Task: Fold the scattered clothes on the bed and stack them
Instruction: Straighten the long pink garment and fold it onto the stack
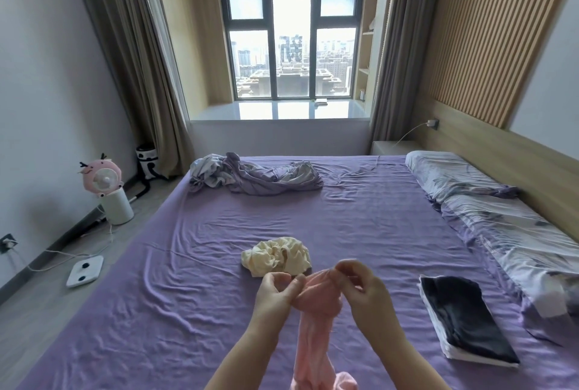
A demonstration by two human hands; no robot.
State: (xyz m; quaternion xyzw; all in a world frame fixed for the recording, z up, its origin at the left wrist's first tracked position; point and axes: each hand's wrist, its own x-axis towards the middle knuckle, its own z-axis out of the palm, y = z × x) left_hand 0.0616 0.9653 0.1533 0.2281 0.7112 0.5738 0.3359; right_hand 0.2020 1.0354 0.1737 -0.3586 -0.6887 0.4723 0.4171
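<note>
Thin, soft pink cloth (313,311) is bunching matt over the wrinkled purple sheet (188,311); at one o'clock, ribbed wood panelling (488,29) is showing.

The pink garment (313,327) runs off the bottom edge, its lower part cut from sight. Both forearms are cropped there too. The right hand (365,291) is motion-blurred at the fingertips. The small object on the far windowsill (321,102) is too tiny to identify.

A home bedroom — wide bed (219,233) in purple sheets, pillows (488,201), curtained window (291,32) — city view beyond.
</note>
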